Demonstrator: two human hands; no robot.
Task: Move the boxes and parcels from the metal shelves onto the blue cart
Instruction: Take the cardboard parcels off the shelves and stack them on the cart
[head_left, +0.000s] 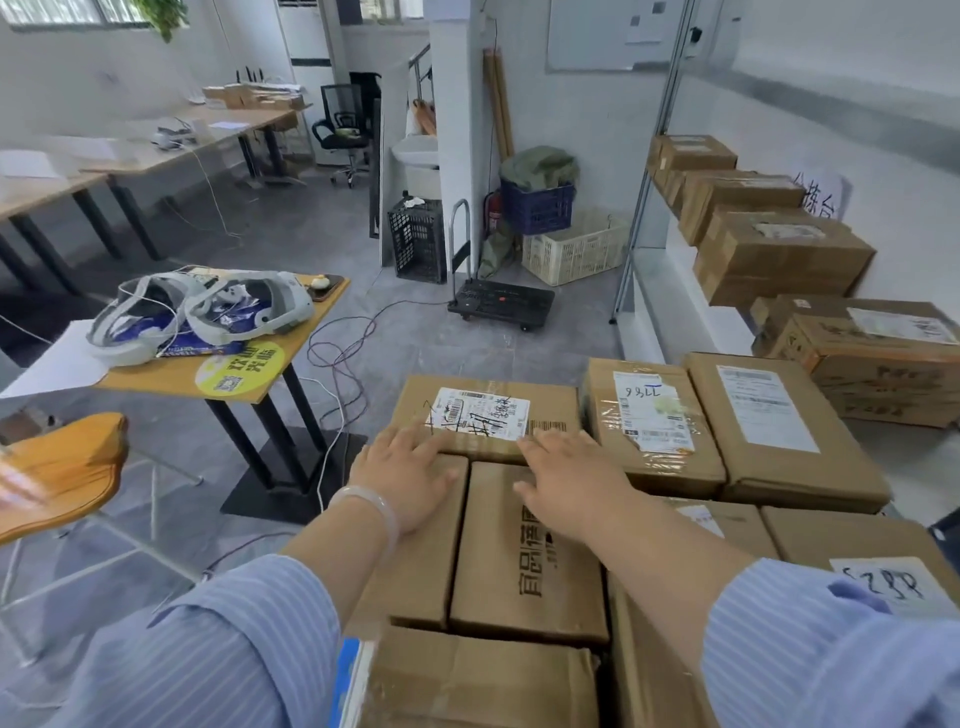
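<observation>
Several brown cardboard boxes are stacked tightly in front of me; a sliver of the blue cart (345, 675) shows at their lower left. My left hand (410, 480) and my right hand (571, 480) lie flat, fingers apart, on the near edge of a labelled box (485, 400) at the far end of the stack, also resting on a box with printed characters (524, 561). To the right lie a taped box (649, 421) and a flat parcel (774, 421). More boxes (779, 254) line the metal shelf (641, 208) on the right.
A small yellow table (244, 374) with two white headsets stands to the left, cables trailing on the floor beside it. A black folding trolley (501, 304), crates and a basket sit by the far wall. A wooden stool (62, 467) is at the left edge.
</observation>
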